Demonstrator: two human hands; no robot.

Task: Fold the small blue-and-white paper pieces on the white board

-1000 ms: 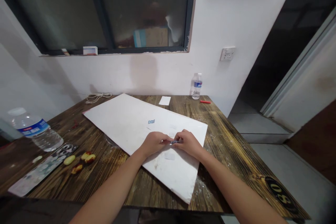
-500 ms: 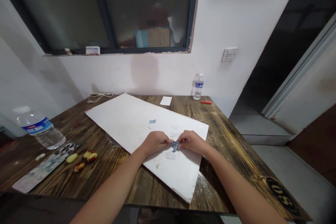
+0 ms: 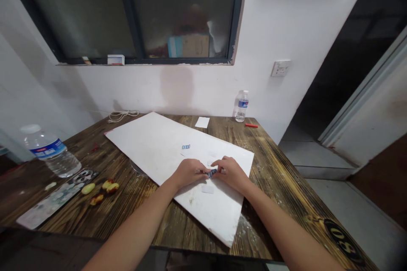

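Observation:
My left hand [image 3: 187,172] and my right hand [image 3: 231,171] meet over a large white board [image 3: 159,146] that lies slantwise on the wooden table [image 3: 280,173]. Both pinch a small blue piece [image 3: 211,172] between their fingertips, just above the board. A small white slip [image 3: 207,189] lies on the board just in front of my hands. Another small blue strip [image 3: 186,147] rests on the board farther back.
A water bottle [image 3: 49,153] lies at the left, by a phone [image 3: 57,198] and several fruit pieces [image 3: 101,187]. At the back stand a small bottle [image 3: 241,106], a red pen [image 3: 251,125], a white paper [image 3: 202,122] and a cable [image 3: 122,115]. An open doorway is right.
The blue piece, briefly spread apart between my fingers half a second ago, is pressed together again. My hands stay in place; the view has shifted slightly.

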